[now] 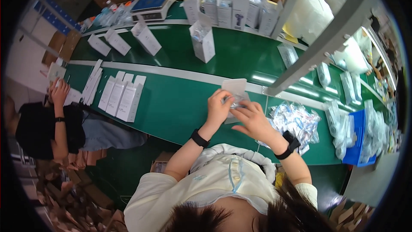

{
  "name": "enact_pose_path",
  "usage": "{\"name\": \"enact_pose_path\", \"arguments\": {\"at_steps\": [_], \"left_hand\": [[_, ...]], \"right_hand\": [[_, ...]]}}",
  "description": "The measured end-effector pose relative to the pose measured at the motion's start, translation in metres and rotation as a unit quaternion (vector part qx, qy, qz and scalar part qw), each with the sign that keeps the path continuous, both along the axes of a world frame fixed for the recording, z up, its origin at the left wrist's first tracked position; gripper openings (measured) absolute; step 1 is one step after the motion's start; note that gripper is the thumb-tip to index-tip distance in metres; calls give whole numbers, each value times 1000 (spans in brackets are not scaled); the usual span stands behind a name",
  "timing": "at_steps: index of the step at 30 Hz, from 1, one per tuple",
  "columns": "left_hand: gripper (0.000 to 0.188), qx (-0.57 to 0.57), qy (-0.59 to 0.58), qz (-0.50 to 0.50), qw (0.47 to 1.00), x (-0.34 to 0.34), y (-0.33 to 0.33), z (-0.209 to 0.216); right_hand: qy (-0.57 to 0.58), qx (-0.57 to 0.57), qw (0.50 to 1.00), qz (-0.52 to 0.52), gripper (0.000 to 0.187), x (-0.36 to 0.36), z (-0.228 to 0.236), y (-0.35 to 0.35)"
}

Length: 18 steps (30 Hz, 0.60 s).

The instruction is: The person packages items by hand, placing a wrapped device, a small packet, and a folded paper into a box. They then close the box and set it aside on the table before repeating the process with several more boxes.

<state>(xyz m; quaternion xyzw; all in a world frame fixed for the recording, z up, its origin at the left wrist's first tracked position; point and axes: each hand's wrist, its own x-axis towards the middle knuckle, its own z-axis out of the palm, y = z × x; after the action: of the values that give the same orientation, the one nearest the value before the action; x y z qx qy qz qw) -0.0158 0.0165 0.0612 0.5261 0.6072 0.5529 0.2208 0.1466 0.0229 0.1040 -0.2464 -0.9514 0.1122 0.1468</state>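
Note:
Just in front of me at the table's near edge stands a white box (234, 87) with its top flap raised. Clear plastic bag material (236, 100) shows at the box's mouth, between my hands. My left hand (219, 107) is at the box's left side, its fingers curled and pinched on the plastic. My right hand (254, 121) lies over the right side of the box, fingers stretched out and thumb apart, touching the top. The lower part of the box is mostly hidden behind my hands.
Right of my hands lies a pile of small clear packets (294, 122). A blue bin (359, 139) with bagged items stands farther right. White boxes (122, 96) stand at left; a filled open box (202, 43) rides the green belt. A grey post (317, 45) slants nearby. A co-worker (47, 129) sits left.

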Motion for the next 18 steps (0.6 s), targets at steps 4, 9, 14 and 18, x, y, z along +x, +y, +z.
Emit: {"name": "enact_pose_path", "arguments": {"at_steps": [4,9,14,18], "left_hand": [[9,17,-23,-15,999,-3,-4,-7],[8,-3,-47,4,999,-30,-10,-5],[19,58,-160,-7,985,-93,-18,15],[33,-29,6,184,982,-242,-26,2]], "right_hand": [[106,42,993,-38,33,12,-10,-10],[367,-206,901,-110,63,-17,-44,-7],[327,-501,799,-63,89,-84,-94,34],[321,-563,755,-97,86,-165,-106,60]]}}
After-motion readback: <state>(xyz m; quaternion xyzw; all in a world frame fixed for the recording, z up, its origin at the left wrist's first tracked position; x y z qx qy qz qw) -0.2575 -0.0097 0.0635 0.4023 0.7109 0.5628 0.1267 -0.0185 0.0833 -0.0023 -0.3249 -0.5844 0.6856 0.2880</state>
